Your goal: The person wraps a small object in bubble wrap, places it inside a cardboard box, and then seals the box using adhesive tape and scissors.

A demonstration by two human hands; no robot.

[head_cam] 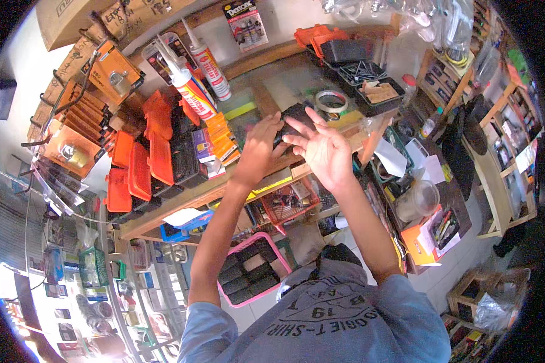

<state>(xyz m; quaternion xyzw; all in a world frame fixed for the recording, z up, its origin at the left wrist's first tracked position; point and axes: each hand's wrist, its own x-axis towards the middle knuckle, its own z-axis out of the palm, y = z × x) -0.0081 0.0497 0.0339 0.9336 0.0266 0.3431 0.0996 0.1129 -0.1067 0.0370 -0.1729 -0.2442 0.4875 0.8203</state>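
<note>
My left hand [258, 152] is on the left edge of a small black object [299, 112] above the glass-topped counter [277, 81], fingers over it and thumb below. What that object is I cannot make out, since both hands cover part of it. My right hand [328, 152] is turned palm up with its fingers spread, their tips close to the object's right side. Beyond it lies a roll of tape [331, 101]. Left of my left hand stand small orange-yellow boxes [222, 138] and two silicone sealant tubes [193, 93] [211, 68].
Black bins with orange lids [138, 170] line the counter's left side. Open black trays hold screws or nails [362, 72]. Padlocks on orange cards [75, 154] hang at left. A pink-rimmed basket [254, 270] sits below the counter. A dark desk [454, 213] bears a clear plastic jar [418, 199].
</note>
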